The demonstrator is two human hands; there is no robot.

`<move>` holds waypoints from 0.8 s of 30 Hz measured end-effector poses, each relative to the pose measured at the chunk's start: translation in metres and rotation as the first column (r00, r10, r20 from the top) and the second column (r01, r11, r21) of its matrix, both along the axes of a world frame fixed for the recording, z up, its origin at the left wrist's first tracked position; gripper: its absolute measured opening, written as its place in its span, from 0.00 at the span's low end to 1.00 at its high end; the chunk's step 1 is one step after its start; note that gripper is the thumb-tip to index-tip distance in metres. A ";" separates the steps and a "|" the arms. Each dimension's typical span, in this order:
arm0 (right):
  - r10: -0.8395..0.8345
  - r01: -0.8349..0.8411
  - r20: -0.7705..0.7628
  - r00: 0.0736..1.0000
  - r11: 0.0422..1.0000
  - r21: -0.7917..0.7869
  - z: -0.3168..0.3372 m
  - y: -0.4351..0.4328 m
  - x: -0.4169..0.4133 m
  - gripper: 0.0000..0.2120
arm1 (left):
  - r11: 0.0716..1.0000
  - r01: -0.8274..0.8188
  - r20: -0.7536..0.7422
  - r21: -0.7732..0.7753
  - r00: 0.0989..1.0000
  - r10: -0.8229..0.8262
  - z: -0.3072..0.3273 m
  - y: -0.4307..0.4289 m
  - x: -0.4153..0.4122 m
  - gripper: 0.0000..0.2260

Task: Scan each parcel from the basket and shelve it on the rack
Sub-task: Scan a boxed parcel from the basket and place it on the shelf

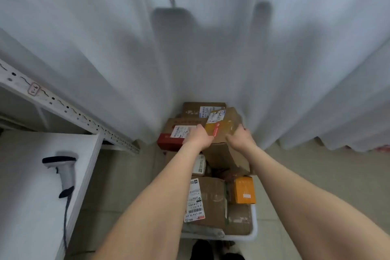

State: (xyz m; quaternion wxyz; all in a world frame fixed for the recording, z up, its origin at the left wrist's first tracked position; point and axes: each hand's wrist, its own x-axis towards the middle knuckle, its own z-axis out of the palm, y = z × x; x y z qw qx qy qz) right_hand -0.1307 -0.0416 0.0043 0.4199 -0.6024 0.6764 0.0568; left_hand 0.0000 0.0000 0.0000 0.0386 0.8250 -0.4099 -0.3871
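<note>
Parcel [224,123], a brown carton with yellow tape and a white label, sits tilted atop the heap at the far end of the basket [254,226], against the curtain [190,48]. The left hand [199,136] grips its near left edge with curled fingers. The right hand [240,138] clasps its right side, thumb on the near face. To its left lies a red-edged box [168,140]. Nearer in the basket lie a long-labelled carton [211,200] and an orange box [244,190]. At left, the scanner [63,172] lies on a white table [25,196], well apart from both hands, and beyond it runs the rack [63,106] with its perforated post.
</note>
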 end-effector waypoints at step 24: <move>-0.210 0.211 0.112 0.971 0.978 0.010 -0.040 -0.022 0.011 0.17 | 0.878 -0.464 -0.478 0.114 0.750 0.458 -0.057 -0.027 0.000 0.20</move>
